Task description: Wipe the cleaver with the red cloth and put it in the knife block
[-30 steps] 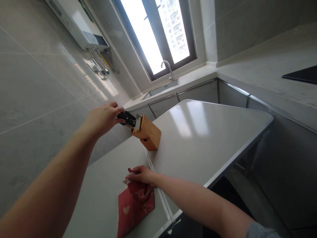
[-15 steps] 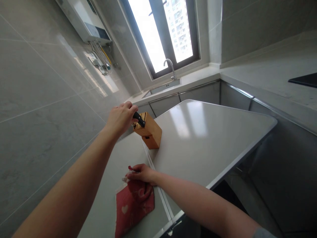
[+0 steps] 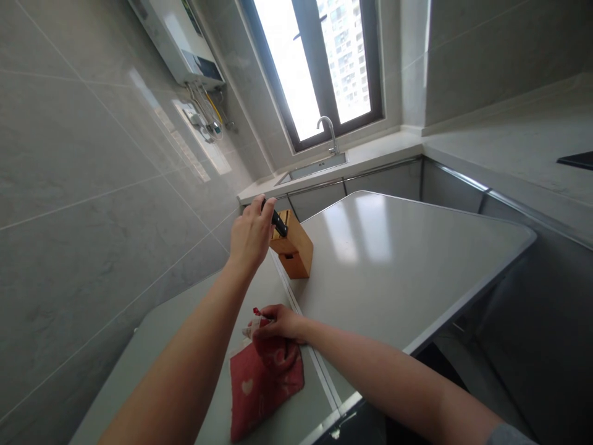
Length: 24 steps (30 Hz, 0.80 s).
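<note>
A wooden knife block (image 3: 299, 247) stands on the table, a black-handled knife (image 3: 280, 224) seated in its top. My left hand (image 3: 251, 232) reaches over the block's left side, its fingers bent round the upper end of that handle. Part of the grip is hidden behind the hand. Lower down, my right hand (image 3: 280, 323) is closed on a bunched corner of a red cloth (image 3: 264, 386) with a pale heart on it. The rest of the cloth lies flat on the table. A small red tip and whitish fabric poke out past the right fingers.
The pale table (image 3: 407, 266) has a metal-trimmed edge and a seam across it. Behind it, a counter holds a sink (image 3: 315, 167) with a tap (image 3: 331, 133) under a window. A water heater (image 3: 180, 46) hangs on the tiled left wall.
The view has shifted, so everything sits a little further right. My left hand has turned more upright at the knife handle. My right hand keeps its hold on the cloth.
</note>
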{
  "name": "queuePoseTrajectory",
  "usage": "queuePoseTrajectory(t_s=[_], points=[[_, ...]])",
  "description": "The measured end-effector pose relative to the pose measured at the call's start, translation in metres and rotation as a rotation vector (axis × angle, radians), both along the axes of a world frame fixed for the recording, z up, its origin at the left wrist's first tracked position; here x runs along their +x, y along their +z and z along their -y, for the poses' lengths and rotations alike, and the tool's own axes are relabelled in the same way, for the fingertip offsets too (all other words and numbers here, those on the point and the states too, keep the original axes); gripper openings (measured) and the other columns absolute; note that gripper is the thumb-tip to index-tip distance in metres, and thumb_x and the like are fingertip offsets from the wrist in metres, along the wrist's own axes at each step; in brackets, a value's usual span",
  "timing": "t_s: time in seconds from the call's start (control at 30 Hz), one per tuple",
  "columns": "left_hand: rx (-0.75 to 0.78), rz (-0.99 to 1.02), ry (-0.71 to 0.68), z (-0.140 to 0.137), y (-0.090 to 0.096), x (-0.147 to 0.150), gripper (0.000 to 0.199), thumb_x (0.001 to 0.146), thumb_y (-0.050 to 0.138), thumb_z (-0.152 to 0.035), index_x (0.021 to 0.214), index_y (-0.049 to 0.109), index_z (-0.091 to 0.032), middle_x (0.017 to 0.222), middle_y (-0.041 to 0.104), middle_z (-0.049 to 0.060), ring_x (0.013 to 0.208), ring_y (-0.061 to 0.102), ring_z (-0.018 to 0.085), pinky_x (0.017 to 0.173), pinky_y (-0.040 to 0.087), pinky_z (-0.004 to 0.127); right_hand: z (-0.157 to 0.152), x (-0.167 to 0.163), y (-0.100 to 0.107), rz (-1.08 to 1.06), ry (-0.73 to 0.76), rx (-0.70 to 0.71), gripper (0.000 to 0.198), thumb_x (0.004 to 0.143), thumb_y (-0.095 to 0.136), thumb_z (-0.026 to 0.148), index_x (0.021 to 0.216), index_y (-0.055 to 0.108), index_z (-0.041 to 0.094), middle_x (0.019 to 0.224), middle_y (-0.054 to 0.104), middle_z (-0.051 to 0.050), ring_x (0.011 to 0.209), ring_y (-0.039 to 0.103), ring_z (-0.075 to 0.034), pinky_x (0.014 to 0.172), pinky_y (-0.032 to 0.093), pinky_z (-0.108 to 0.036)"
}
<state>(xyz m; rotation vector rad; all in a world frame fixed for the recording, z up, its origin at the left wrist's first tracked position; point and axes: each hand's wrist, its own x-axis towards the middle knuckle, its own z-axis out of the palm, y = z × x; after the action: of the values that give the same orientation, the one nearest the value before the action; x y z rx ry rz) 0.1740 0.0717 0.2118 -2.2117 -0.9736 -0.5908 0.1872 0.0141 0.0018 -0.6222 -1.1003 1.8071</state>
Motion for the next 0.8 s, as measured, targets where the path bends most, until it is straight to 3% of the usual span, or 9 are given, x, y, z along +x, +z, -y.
queuePoseTrajectory(t_s=[0.2, 0.37, 0.47, 0.57, 0.7, 0.8], points=[[0.027, 0.118, -0.11, 0.009, -0.007, -0.009, 0.052, 0.084, 0.057, -0.02, 0.134, 0.041, -0.019, 0.143, 0.041, 0.014, 0.121, 0.047, 0.031, 0.095, 0.043, 0.042, -0.001, 0.001, -0.001, 0.107, -0.002, 0.07, 0.053, 0.048, 0.087, 0.039, 0.091, 0.068, 0.016, 0.08, 0.067, 0.0, 0.071, 0.06, -0.013, 0.072, 0.048, -0.027], [0.017, 0.235, -0.184, 0.027, -0.035, -0.048, 0.047, 0.088, 0.052, -0.028, 0.133, 0.042, -0.021, 0.139, 0.046, 0.012, 0.125, 0.044, 0.029, 0.103, 0.034, 0.045, -0.001, 0.005, 0.0, 0.286, 0.004, 0.271, 0.053, 0.05, 0.086, 0.037, 0.096, 0.067, 0.019, 0.087, 0.068, 0.002, 0.08, 0.061, -0.014, 0.08, 0.046, -0.027], [-0.071, 0.343, -0.083, 0.027, -0.074, -0.095, 0.046, 0.088, 0.052, -0.031, 0.131, 0.043, -0.02, 0.132, 0.051, 0.013, 0.123, 0.046, 0.028, 0.103, 0.035, 0.045, -0.003, 0.006, -0.002, 0.423, -0.045, 0.371, 0.056, 0.05, 0.085, 0.038, 0.099, 0.066, 0.02, 0.09, 0.067, 0.001, 0.083, 0.06, -0.016, 0.079, 0.046, -0.028], [-0.154, 0.439, 0.031, 0.021, -0.13, -0.149, 0.043, 0.088, 0.049, -0.038, 0.126, 0.047, -0.016, 0.12, 0.056, 0.014, 0.114, 0.052, 0.028, 0.098, 0.041, 0.043, -0.005, 0.005, -0.005, 0.44, -0.084, 0.408, 0.045, 0.053, 0.083, 0.038, 0.09, 0.068, 0.018, 0.083, 0.065, 0.002, 0.078, 0.058, -0.015, 0.075, 0.045, -0.028], [-0.382, 0.41, 0.154, 0.02, -0.199, -0.2, 0.038, 0.09, 0.043, -0.043, 0.113, 0.056, -0.015, 0.109, 0.062, 0.012, 0.102, 0.057, 0.026, 0.091, 0.045, 0.041, -0.007, 0.005, -0.008, 0.231, -0.084, 0.225, 0.043, 0.055, 0.082, 0.037, 0.09, 0.066, 0.016, 0.079, 0.065, 0.002, 0.072, 0.057, -0.013, 0.071, 0.046, -0.027], [-0.381, 0.403, 0.233, 0.026, -0.225, -0.215, 0.034, 0.089, 0.046, -0.044, 0.101, 0.062, -0.018, 0.104, 0.065, 0.01, 0.102, 0.056, 0.027, 0.093, 0.043, 0.044, -0.01, 0.007, -0.007, 0.027, -0.118, 0.057, 0.05, 0.052, 0.084, 0.035, 0.094, 0.064, 0.016, 0.08, 0.066, 0.001, 0.07, 0.059, -0.012, 0.071, 0.046, -0.027]])
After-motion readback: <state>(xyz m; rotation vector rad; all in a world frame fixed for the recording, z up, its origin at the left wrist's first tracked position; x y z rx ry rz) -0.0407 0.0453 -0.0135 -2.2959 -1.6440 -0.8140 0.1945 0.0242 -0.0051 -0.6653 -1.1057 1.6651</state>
